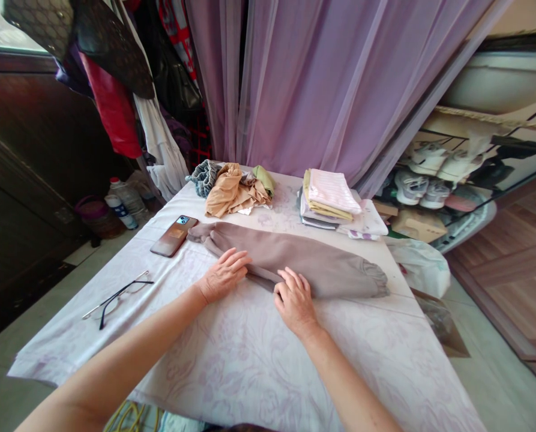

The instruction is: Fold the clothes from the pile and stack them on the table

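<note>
A pair of thin-framed eyeglasses with dark temples (114, 298) and a brown-backed smartphone (174, 236) lay at the left of a white tablecloth printed with pale mauve flowers (231, 360). Just beside the phone began a long garment of soft taupe cloth (317, 258), stretched across the middle of the table to a gathered elastic cuff (376, 281) at its right end. A squared stack of folded pink, yellow and white cloths (333, 191) stood beyond it.

Working left to right, the bunched left end would have been best drawn out flat first. The loose near edge between the hands called for light, even pressure, so that the layers lined up without dragging, and the cuff was better left unstretched, lest the cloth skew.

The left hand (224, 277) lay palm down at the near edge, fingers extended and close together, touching the cloth without visibly gripping it. The right hand (296, 300) was half curled, its bent fingers on the same edge; from above, its own back hid the underside, so whether it pinched the cloth could not be told.
</note>
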`<state>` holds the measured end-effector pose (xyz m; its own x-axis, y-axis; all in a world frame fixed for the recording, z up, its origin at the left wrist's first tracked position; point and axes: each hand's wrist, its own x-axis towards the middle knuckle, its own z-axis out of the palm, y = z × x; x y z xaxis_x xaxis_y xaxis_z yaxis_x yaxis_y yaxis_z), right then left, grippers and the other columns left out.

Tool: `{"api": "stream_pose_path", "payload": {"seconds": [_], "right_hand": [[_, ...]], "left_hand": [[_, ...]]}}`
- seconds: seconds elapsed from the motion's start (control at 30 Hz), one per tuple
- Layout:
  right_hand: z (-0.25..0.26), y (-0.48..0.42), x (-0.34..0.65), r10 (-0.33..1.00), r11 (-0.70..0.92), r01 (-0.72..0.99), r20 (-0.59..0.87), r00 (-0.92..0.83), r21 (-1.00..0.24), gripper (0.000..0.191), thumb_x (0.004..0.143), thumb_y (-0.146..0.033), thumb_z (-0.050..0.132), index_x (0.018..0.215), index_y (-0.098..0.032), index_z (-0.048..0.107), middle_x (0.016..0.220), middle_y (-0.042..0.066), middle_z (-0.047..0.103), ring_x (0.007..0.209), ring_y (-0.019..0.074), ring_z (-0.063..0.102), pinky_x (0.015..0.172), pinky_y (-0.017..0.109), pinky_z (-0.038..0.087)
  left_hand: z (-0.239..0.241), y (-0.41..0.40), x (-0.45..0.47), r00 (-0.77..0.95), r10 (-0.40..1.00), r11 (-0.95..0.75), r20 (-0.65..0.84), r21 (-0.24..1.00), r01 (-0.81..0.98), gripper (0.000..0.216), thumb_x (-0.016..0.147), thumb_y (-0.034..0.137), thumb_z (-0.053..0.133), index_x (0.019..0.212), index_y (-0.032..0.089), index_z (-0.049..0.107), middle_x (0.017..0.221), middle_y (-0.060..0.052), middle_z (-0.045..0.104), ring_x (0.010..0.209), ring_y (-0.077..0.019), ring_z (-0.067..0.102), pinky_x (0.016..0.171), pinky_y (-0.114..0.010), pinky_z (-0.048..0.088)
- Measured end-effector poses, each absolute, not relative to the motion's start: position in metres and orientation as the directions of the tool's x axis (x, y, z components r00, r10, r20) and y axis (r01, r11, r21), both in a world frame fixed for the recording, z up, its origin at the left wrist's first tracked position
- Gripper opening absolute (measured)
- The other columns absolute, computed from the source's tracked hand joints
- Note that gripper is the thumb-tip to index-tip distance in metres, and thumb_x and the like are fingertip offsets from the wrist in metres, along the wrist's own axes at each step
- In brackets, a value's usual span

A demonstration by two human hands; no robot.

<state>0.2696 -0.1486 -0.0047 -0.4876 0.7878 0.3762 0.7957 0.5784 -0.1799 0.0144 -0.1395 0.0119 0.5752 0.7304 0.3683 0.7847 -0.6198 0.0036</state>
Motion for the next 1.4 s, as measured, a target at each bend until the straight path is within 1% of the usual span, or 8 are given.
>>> {"api": "stream_pose_path", "payload": {"seconds": [0.2, 0.43, 0.73, 0.9, 1.0, 1.17, 1.3, 1.4], "right_hand": [[-0.005, -0.151, 0.276, 0.810, 0.541, 0.817, 0.387, -0.441, -0.202, 0.018, 0.085, -0.024, 0.059, 0.101, -0.025, 0.067, 0.133, 0.011, 0.060, 0.128, 0.0273, 0.047, 0.105, 0.047, 0.035], [-0.001, -0.147, 0.277, 0.845, 0.514, 0.817, 0.318, -0.430, -0.262, 0.011, 0.084, -0.019, 0.058, 0.078, -0.024, 0.065, 0.130, 0.008, 0.064, 0.130, 0.0256, 0.047, 0.104, 0.046, 0.037], [0.004, -0.150, 0.284, 0.826, 0.553, 0.762, 0.339, -0.450, -0.337, 0.012, 0.085, -0.023, 0.057, 0.080, -0.025, 0.067, 0.127, 0.008, 0.065, 0.127, 0.0248, 0.051, 0.104, 0.044, 0.038], [0.016, -0.114, 0.294, 0.816, 0.563, 0.696, 0.430, -0.385, -0.446, 0.022, 0.091, -0.030, 0.048, 0.084, -0.024, 0.069, 0.118, 0.008, 0.070, 0.106, 0.0203, 0.065, 0.091, 0.034, 0.050], [0.029, -0.072, 0.290, 0.853, 0.504, 0.765, 0.372, -0.366, -0.401, 0.025, 0.089, -0.027, 0.048, 0.102, -0.022, 0.069, 0.114, 0.008, 0.071, 0.105, 0.0211, 0.065, 0.092, 0.035, 0.050], [0.045, -0.014, 0.275, 0.917, 0.383, 0.908, 0.191, -0.351, -0.170, 0.038, 0.089, -0.027, 0.053, 0.126, -0.021, 0.061, 0.131, 0.011, 0.063, 0.122, 0.0259, 0.054, 0.101, 0.042, 0.040], [0.045, 0.005, 0.272, 0.941, 0.336, 0.941, 0.049, -0.334, -0.039, 0.028, 0.092, -0.036, 0.054, 0.112, -0.025, 0.069, 0.117, 0.009, 0.070, 0.115, 0.0256, 0.055, 0.099, 0.042, 0.036], [0.040, 0.012, 0.274, 0.949, 0.311, 0.950, 0.054, -0.309, -0.027, 0.028, 0.094, -0.036, 0.049, 0.103, -0.025, 0.073, 0.110, 0.008, 0.071, 0.108, 0.0234, 0.058, 0.092, 0.038, 0.038]], "left_hand": [[0.013, -0.136, 0.008, 0.493, 0.816, -0.546, 0.302, 0.122, 0.829, 0.018, 0.092, 0.031, 0.055, 0.092, 0.024, 0.072, 0.137, -0.007, 0.056, 0.136, -0.0268, 0.042, 0.119, -0.051, 0.025], [0.010, -0.132, -0.008, 0.374, 0.886, -0.436, 0.273, 0.219, 0.873, 0.019, 0.086, 0.035, 0.062, 0.097, 0.023, 0.073, 0.146, -0.011, 0.048, 0.137, -0.0341, 0.039, 0.112, -0.055, 0.033], [0.026, -0.134, -0.009, 0.397, 0.883, -0.450, 0.252, 0.208, 0.869, 0.015, 0.088, 0.029, 0.059, 0.083, 0.023, 0.072, 0.136, -0.008, 0.058, 0.136, -0.0321, 0.042, 0.114, -0.057, 0.028], [0.025, -0.141, 0.004, 0.472, 0.832, -0.542, 0.292, 0.245, 0.804, 0.013, 0.091, 0.028, 0.056, 0.095, 0.023, 0.067, 0.128, -0.007, 0.064, 0.123, -0.0247, 0.055, 0.111, -0.050, 0.034], [0.016, -0.140, 0.012, 0.491, 0.813, -0.571, 0.313, 0.258, 0.780, 0.022, 0.093, 0.028, 0.053, 0.112, 0.023, 0.063, 0.121, -0.007, 0.068, 0.114, -0.0214, 0.061, 0.108, -0.045, 0.038], [0.002, -0.136, 0.013, 0.480, 0.811, -0.567, 0.333, 0.252, 0.784, 0.028, 0.096, 0.030, 0.049, 0.120, 0.023, 0.062, 0.119, -0.007, 0.070, 0.113, -0.0216, 0.062, 0.107, -0.044, 0.039], [-0.001, -0.137, 0.012, 0.487, 0.810, -0.568, 0.327, 0.230, 0.790, 0.029, 0.098, 0.031, 0.046, 0.119, 0.024, 0.065, 0.122, -0.006, 0.069, 0.117, -0.0216, 0.060, 0.108, -0.045, 0.037], [0.000, -0.138, 0.015, 0.480, 0.824, -0.549, 0.299, 0.215, 0.808, 0.031, 0.098, 0.031, 0.045, 0.122, 0.025, 0.064, 0.126, -0.006, 0.067, 0.120, -0.0228, 0.057, 0.110, -0.047, 0.034]]}}
